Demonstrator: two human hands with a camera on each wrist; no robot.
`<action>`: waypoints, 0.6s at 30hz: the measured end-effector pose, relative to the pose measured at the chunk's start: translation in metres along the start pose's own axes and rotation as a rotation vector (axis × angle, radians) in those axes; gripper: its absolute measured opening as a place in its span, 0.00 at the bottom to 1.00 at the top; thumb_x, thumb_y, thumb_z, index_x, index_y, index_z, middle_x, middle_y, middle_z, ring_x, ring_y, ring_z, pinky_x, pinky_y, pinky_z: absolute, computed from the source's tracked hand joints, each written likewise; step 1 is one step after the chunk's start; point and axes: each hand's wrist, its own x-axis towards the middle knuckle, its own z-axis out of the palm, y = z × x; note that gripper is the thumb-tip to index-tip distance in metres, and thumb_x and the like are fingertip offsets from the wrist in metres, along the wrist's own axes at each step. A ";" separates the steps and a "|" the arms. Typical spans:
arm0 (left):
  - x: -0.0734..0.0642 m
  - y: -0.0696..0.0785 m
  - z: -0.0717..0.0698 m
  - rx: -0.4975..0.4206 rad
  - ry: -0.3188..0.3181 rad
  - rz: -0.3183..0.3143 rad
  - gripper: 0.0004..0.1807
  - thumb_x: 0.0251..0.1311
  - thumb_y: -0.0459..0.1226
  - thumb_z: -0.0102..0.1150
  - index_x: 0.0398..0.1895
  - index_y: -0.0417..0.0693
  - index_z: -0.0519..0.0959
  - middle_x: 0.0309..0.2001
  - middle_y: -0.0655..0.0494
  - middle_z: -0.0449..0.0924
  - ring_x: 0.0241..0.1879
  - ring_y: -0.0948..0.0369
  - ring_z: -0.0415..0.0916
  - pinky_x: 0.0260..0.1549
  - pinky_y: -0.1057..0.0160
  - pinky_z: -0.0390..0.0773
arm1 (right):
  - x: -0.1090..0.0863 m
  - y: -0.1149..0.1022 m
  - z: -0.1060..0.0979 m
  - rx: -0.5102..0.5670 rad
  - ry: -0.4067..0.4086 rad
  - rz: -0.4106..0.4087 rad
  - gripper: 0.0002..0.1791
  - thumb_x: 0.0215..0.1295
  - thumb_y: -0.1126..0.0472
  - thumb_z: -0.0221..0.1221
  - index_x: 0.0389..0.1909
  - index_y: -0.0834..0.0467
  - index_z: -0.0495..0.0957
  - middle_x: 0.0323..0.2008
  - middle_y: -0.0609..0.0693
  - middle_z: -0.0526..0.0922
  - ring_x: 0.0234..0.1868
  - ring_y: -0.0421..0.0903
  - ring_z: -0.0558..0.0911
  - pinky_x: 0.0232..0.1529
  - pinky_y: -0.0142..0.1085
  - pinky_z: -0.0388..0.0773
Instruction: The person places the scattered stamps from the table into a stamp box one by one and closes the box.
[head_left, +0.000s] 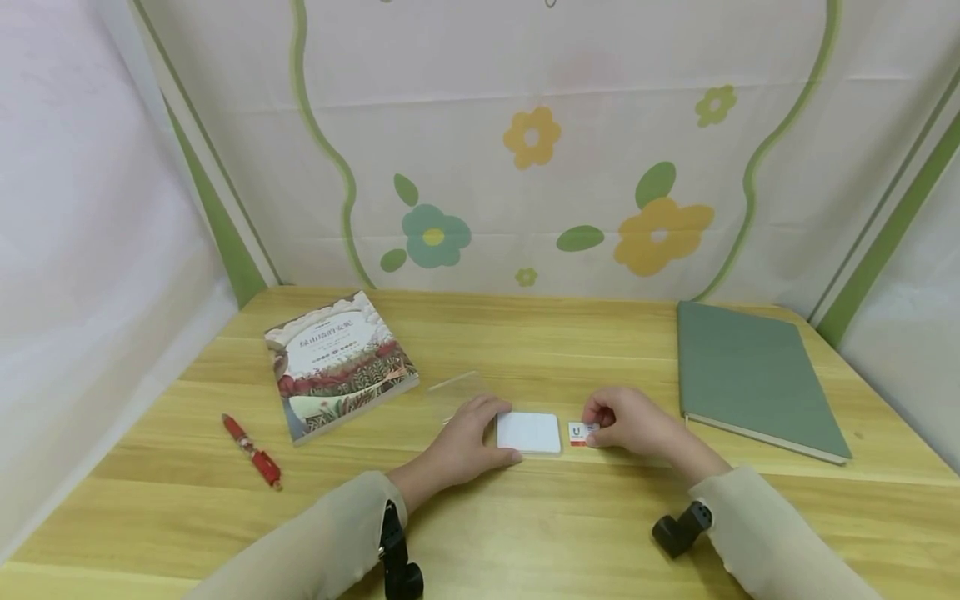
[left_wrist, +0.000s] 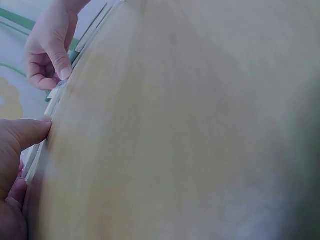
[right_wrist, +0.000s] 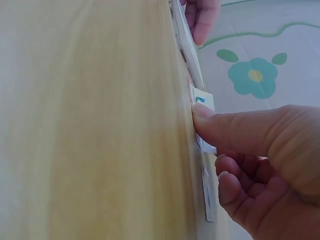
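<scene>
My left hand (head_left: 468,437) holds a thin white rectangular case (head_left: 528,432) flat on the table, thumb along its near edge and fingers at its far left corner. Just to the right, my right hand (head_left: 633,423) pinches a small white card (head_left: 577,431) with a letter U and a red strip. In the right wrist view the card (right_wrist: 206,97) stands tilted up between thumb and fingers, its edge close to the case (right_wrist: 186,42). The left wrist view shows mostly tabletop, with my left thumb (left_wrist: 32,131) at the case's edge.
A clear plastic piece (head_left: 459,388) lies behind my left hand. At the left are an illustrated book (head_left: 337,362) and a red pen (head_left: 251,451). A green notebook (head_left: 757,375) lies at the right. A flower-print cloth (head_left: 465,150) hangs behind the wooden table (head_left: 525,533).
</scene>
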 end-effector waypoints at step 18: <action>0.000 0.000 0.000 0.011 0.002 -0.001 0.36 0.50 0.47 0.67 0.61 0.43 0.68 0.60 0.48 0.67 0.61 0.51 0.63 0.60 0.50 0.65 | -0.002 0.003 0.003 0.000 0.041 -0.049 0.11 0.49 0.65 0.67 0.26 0.54 0.73 0.24 0.45 0.72 0.28 0.42 0.69 0.27 0.30 0.68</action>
